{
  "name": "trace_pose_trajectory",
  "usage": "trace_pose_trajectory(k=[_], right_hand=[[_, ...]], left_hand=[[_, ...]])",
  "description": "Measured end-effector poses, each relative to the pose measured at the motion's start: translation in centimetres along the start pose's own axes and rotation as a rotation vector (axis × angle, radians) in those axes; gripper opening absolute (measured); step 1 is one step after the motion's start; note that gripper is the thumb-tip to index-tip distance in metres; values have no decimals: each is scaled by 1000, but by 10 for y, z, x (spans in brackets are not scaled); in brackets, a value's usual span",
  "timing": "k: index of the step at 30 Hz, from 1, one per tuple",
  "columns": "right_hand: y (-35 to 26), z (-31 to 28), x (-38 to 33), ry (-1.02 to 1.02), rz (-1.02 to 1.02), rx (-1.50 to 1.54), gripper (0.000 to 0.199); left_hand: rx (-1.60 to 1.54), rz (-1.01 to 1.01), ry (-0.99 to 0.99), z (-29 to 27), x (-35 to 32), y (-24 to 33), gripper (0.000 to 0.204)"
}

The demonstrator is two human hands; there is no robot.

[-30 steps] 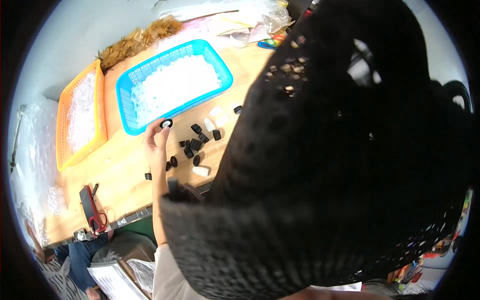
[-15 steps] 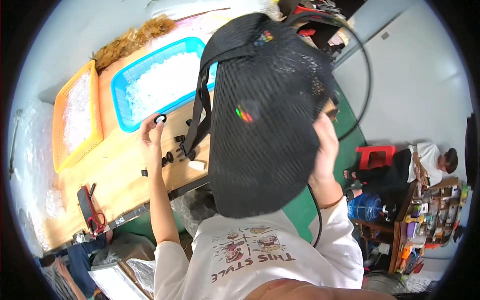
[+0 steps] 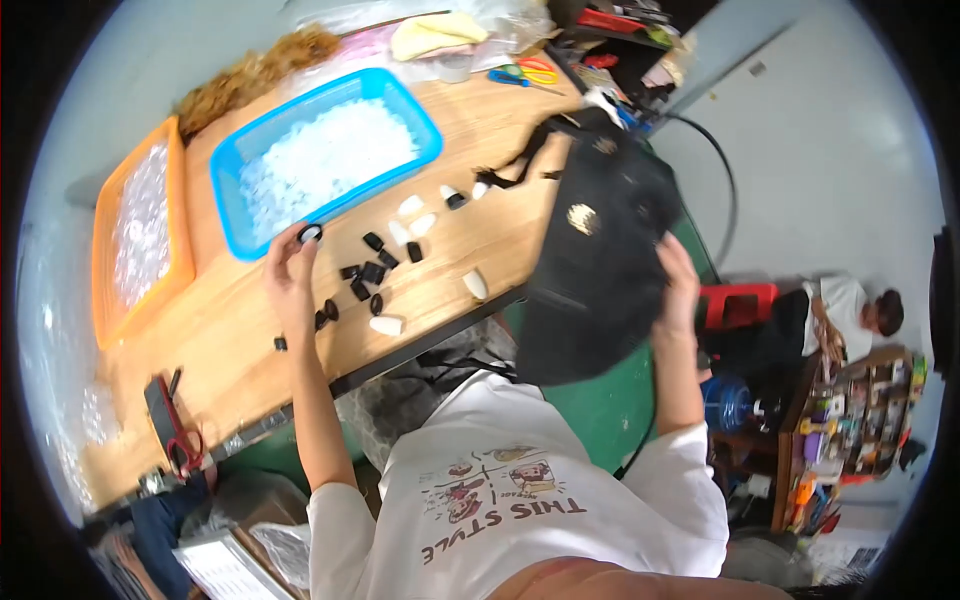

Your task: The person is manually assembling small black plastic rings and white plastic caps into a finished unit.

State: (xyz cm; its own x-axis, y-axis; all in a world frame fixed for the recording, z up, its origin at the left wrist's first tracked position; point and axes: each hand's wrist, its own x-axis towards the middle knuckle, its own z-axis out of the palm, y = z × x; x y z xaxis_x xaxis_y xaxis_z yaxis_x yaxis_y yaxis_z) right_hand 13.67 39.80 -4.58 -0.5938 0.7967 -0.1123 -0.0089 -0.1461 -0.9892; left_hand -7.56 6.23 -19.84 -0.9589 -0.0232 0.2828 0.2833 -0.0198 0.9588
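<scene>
My left hand (image 3: 288,272) pinches a small black ring with a pale centre (image 3: 310,234), near the front wall of a blue basket (image 3: 232,215) heaped with clear and white bits. To the right, my right hand (image 3: 680,290) grips the far side of a large black fabric piece with straps (image 3: 590,300), cap- or bag-like in shape, held up over the table's right edge. Its fingers are partly hidden behind the fabric. Between the hands, several small black pieces (image 3: 373,272) and white tapered pieces (image 3: 387,325) lie scattered on the wooden table (image 3: 240,330).
An orange basket (image 3: 183,250) with clear bits stands at the left. Scissors with red handles (image 3: 185,450) lie near the front edge, other scissors (image 3: 536,72) at the back. A person (image 3: 840,310) sits at the right beside a red stool (image 3: 738,303) and a blue water bottle (image 3: 728,402).
The black fabric piece has moved right and away from me with my right hand, uncovering the scattered pieces and back scissors. My left hand has shifted slightly left, still pinching the ring.
</scene>
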Motion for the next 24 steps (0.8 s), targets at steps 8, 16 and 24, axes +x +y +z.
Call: trace_pose_trajectory(k=[8,16,24], right_hand=[[59,-221,-25,-56,120,-1023,39],[246,-278,-176,-635,344,-667,43],[297,-339,-161,-835,492,-676,40]], left_hand=[[34,93,-51,14,3,11,21],[40,162,-38,9,-1,18,21],[32,113,13,11,1,9,21]])
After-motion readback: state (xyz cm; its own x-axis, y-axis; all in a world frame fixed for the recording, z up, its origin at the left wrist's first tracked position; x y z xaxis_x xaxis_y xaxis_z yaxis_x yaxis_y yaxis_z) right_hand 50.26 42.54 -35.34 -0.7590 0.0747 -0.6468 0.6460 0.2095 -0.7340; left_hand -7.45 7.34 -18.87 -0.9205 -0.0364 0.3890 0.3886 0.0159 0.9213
